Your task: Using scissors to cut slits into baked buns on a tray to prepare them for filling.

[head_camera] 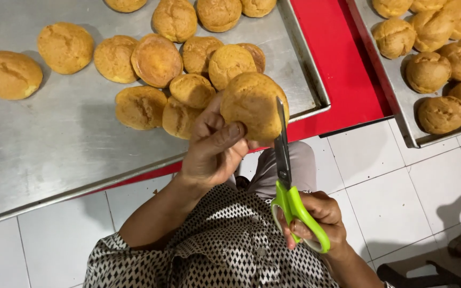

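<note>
My left hand [213,149] holds a round golden-brown baked puff [253,104] above the front edge of a metal baking tray [38,154], thumb across its lower face. My right hand [318,221] grips scissors [289,181] with bright green handles. Their dark blades point upward and meet the right side of the held puff. Several more puffs [156,60] lie loose on the tray just beyond my left hand, some whole and some showing flat undersides.
A second metal tray [396,114] at the right is packed with several puffs. Both trays rest on a red surface [337,69]. White floor tiles [401,197] lie below, with dark chair parts at the bottom right corner.
</note>
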